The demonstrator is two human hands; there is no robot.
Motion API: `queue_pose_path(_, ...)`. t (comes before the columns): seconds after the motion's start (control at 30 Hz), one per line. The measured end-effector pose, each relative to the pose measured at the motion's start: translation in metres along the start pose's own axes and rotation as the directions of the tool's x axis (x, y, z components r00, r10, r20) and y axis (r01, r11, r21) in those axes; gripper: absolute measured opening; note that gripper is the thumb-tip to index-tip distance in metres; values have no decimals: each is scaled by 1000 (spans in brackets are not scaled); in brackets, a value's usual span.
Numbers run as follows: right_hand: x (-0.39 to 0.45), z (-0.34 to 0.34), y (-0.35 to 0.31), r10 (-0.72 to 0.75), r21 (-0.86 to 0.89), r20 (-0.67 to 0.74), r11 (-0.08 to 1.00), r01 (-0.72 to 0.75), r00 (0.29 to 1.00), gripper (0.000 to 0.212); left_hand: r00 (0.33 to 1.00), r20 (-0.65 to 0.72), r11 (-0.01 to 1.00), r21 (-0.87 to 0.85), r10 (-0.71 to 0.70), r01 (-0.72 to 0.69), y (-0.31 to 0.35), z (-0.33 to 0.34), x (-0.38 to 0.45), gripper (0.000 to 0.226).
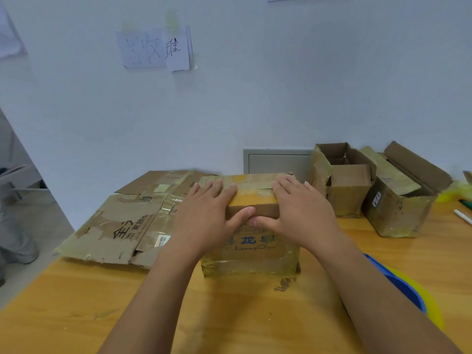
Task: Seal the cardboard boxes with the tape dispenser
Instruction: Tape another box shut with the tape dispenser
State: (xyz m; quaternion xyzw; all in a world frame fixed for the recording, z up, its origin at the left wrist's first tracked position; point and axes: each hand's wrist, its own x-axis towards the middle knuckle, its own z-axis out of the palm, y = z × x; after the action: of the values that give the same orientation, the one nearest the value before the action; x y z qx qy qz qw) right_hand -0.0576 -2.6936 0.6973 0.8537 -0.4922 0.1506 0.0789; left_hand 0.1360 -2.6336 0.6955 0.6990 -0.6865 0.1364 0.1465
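On the counter [76, 302] from the head view, left hand [204, 215] and right hand [301, 213] press flat, fingers straight, on the middle cardboard box [251, 254], thumbs over its front edge; keep the flaps level and tight. No tape dispenser visible.

flattened cardboard [120, 226] crowding left, open boxes [370, 185] blocking right, bare table [76, 315] free in front

Box [251, 249]: worn brown cardboard, glossy wrinkled tape. Bench [76, 315]: smooth yellow wood-look top. Wall notes [155, 48]: matt paper.
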Motion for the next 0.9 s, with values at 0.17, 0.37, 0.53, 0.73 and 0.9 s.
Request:
queue_pose_path(0.17, -3, 4, 1, 54, 68, -41, 996, -52, 998, 116, 1000, -4, 1000, 7, -9, 9, 1, 1, 0, 89)
queue_pose_path(0.37, -24, 13, 19, 133, 324, -182, 944, -68, 974, 104, 999, -7, 999, 29, -37, 37, 1, 2, 1, 91)
queue_pose_path(0.53, -59, 33, 48, 355, 317, -91, 896, -311, 930, 90, 991, -35, 990, 46, -130, 132, 9, 3, 6, 80)
queue_pose_path(0.73, -111, 48, 71, 512, -38, 193, 856, -515, 837, 74, 968, -106, 973, 11, -228, 231, 28, -3, -2, 75)
queue_pose_path(0.9, -137, 48, 67, 560, -64, 202, 826, -560, 804, 91, 963, -126, 970, 30, -237, 242, 47, -12, -17, 74)
